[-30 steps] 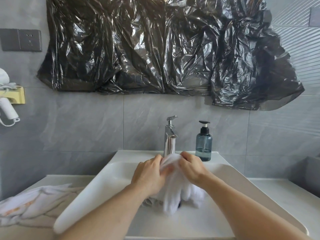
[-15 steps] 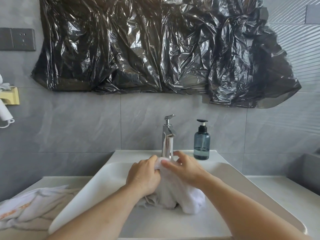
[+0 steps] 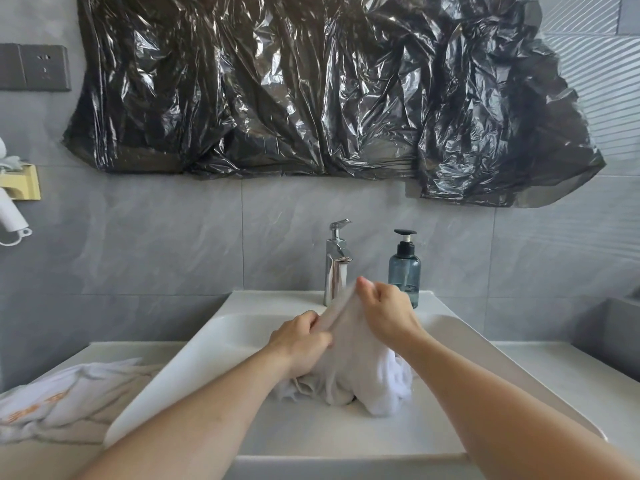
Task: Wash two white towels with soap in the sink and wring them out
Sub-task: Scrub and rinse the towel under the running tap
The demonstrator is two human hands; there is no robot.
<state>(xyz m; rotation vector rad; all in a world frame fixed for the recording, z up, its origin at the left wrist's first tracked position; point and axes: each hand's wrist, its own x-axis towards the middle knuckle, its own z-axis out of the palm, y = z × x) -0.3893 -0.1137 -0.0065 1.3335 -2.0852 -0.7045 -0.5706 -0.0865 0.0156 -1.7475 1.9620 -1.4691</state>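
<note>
Both hands, left hand [image 3: 300, 341] and right hand [image 3: 388, 315], clamped on white towel [image 3: 353, 372] (spare towel's [image 3: 52, 403] orange lettering unreadable)

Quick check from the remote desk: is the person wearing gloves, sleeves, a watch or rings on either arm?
No. Both forearms are bare up to the frame edge, with no sleeves showing. The left hand and right hand are ungloved, and no watch, bracelet or ring is visible on the sides that face the camera.

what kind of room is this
Most likely a bathroom: a white sink set in a counter against grey wall tiles, a chrome tap with a pump soap bottle beside it, and what looks like a wall-mounted hair dryer at far left.
</note>
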